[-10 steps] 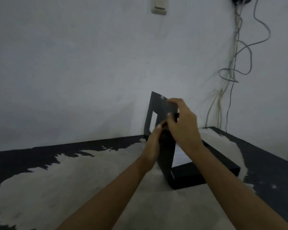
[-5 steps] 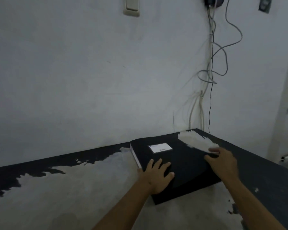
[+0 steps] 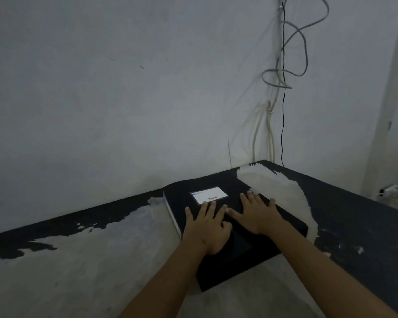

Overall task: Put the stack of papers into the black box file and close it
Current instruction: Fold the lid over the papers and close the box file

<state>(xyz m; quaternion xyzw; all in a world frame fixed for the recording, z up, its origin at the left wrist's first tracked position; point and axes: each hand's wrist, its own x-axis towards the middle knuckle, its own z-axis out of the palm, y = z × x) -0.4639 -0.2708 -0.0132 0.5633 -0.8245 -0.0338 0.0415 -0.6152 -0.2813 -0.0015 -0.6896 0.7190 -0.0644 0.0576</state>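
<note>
The black box file (image 3: 283, 222) lies flat and closed on the table near the far right corner. A white label (image 3: 209, 194) sits on its lid. A thin white edge shows along the file's left side. My left hand (image 3: 208, 228) rests flat on the lid with its fingers spread. Beside it, my right hand (image 3: 257, 214) also lies flat on the lid, fingers apart. The two hands touch near the middle of the lid. No papers are visible outside the file.
The table (image 3: 78, 271) is black with large worn, pale patches. It stands against a white wall. Several cables (image 3: 283, 76) hang down the wall behind the far right corner. The table's right edge runs diagonally at the right.
One second ago both hands held the raised lid upright. The lid came down and the file shut. Since half a second ago, my right hand slid left from the file's right edge onto the lid.
</note>
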